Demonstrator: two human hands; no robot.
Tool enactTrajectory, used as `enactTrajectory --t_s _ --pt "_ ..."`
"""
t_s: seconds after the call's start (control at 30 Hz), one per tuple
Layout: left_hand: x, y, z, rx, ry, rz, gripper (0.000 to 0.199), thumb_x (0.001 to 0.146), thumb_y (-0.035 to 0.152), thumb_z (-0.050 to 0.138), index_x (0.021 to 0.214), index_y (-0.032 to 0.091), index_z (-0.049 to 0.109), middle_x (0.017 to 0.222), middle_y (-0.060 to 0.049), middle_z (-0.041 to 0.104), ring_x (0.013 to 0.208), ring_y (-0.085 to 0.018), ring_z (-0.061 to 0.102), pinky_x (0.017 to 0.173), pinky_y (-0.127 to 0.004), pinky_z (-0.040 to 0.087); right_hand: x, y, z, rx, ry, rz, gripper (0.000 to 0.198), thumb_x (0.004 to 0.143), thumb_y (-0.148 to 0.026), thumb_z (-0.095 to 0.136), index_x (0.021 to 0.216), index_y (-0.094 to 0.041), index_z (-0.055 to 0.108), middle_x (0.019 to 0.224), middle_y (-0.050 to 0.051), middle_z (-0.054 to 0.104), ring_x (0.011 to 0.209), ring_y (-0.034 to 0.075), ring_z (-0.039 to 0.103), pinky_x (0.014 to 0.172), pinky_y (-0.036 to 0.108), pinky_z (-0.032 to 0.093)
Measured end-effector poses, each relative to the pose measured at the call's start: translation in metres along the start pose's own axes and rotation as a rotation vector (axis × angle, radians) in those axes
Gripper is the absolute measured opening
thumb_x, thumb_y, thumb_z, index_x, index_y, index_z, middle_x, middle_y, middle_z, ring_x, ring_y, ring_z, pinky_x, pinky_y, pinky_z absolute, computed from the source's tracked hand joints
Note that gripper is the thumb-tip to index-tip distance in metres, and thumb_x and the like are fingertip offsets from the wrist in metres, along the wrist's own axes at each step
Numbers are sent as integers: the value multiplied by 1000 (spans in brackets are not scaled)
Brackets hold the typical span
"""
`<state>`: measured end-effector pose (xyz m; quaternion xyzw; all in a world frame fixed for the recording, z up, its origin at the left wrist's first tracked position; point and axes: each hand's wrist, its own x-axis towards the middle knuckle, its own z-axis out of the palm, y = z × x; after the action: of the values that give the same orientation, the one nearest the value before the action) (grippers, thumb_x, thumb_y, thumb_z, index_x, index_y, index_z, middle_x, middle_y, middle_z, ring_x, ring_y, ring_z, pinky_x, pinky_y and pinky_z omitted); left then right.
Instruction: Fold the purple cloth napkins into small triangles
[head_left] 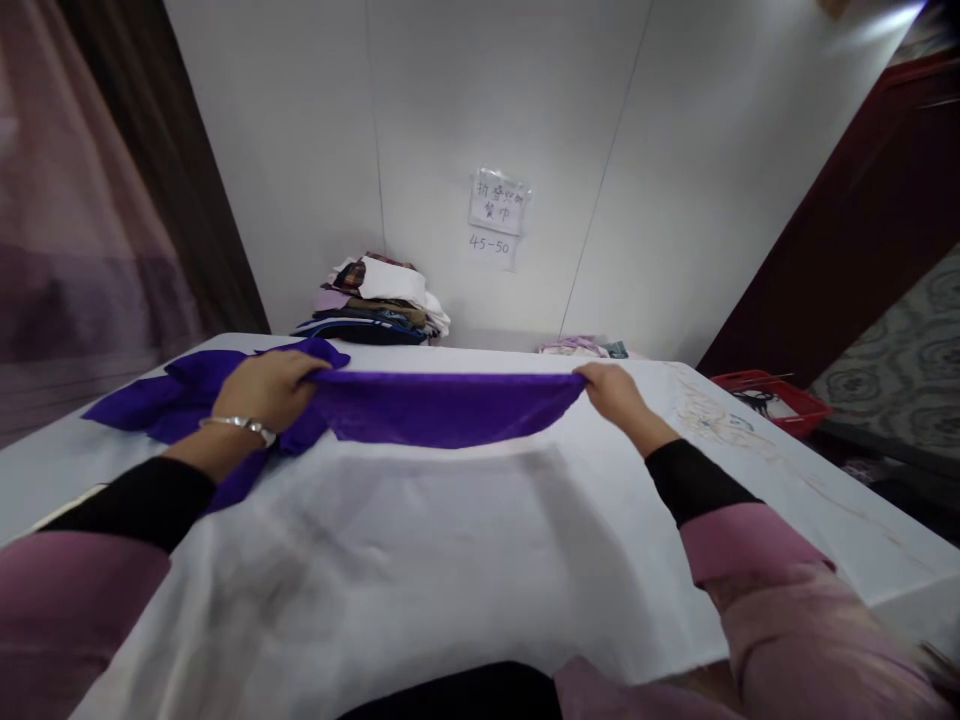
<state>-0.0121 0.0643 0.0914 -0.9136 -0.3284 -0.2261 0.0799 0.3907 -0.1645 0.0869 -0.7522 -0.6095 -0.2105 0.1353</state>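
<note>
A purple cloth napkin (450,408) is stretched between my two hands above the table, its upper edge pulled straight and its lower part hanging down. My left hand (270,385) is closed on the left end of that edge, with a silver bracelet on the wrist. On the right end, my right hand (611,390) pinches the corner between thumb and fingers. Behind and beside my left hand, more purple cloth (187,375) lies crumpled on the table; my left forearm hides part of it.
A white cloth with an embroidered pattern covers the table (450,560). Folded clothes (382,300) are stacked at the back left, with a small pile of pink fabric (576,346) at the back right. A red basket (772,395) stands beyond the right edge. A handwritten sign (497,205) hangs on the wall.
</note>
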Motion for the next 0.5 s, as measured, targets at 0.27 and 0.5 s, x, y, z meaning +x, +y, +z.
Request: enactTrajectory --t_s 0.27,0.5 --pt "-31 -10 3 16 155 10 43 84 30 32 101 5 63 104 -2 60 106 -21 51 91 -36 35 -38 3 -13 -20 197 -88 33 81 -10 41 106 -18 62 101 7 65 98 23 56 91 40 38" --pt "-133 -8 100 -15 -196 77 34 74 18 42 96 21 68 102 -4 67 97 -23 59 88 -39 43 -140 -30 90 130 -104 -192 39 78 -2 38 99 -18 67 100 8 68 95 22 58 87 38 43"
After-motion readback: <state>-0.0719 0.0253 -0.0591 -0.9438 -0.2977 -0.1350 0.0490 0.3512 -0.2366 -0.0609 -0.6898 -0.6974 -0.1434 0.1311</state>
